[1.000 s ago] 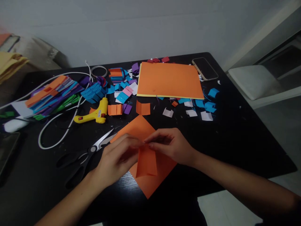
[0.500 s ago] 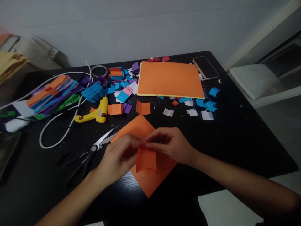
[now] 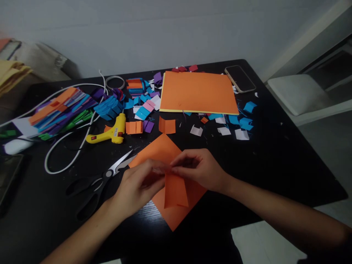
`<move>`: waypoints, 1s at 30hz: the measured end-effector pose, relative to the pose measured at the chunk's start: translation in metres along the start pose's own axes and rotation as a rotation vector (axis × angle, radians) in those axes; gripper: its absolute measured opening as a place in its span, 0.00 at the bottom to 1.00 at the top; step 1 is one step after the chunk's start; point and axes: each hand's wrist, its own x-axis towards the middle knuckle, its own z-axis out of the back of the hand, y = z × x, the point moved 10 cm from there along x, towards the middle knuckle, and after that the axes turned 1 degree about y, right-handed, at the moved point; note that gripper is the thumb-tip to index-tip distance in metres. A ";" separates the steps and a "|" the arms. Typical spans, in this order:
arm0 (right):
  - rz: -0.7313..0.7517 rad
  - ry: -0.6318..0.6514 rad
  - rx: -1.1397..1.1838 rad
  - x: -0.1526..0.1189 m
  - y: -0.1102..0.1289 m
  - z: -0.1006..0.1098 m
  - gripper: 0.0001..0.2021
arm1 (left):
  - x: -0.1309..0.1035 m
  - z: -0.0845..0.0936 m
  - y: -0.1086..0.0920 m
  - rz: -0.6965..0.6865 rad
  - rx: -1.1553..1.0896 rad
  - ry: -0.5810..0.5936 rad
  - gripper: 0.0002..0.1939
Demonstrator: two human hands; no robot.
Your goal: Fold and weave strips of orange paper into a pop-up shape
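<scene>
A small folded piece of orange paper (image 3: 176, 190) hangs from the fingertips of both hands. My left hand (image 3: 141, 179) pinches its top edge from the left, and my right hand (image 3: 202, 169) pinches the same edge from the right, the fingertips nearly touching. Beneath them a larger orange sheet (image 3: 162, 146) lies turned cornerwise on the black table (image 3: 264, 176). Open scissors (image 3: 109, 173) with black handles lie left of the sheet, beside my left hand. Beyond the scissors is a yellow glue gun (image 3: 117, 132).
Orange sheets (image 3: 199, 93) lie over yellow ones at the back, beside a phone (image 3: 240, 79). Folded blue, white, purple and orange paper pieces are scattered around. Strip bundles (image 3: 60, 110) and a white cable (image 3: 46, 157) are at the left; a chair (image 3: 299, 93) stands right.
The lower part of the held orange piece has swung slightly right and down and looks narrower. Both hands keep their pinch, almost in the same place.
</scene>
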 end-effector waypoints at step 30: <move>-0.054 0.044 -0.038 0.003 -0.001 -0.002 0.11 | 0.001 0.005 -0.006 -0.008 0.034 -0.035 0.10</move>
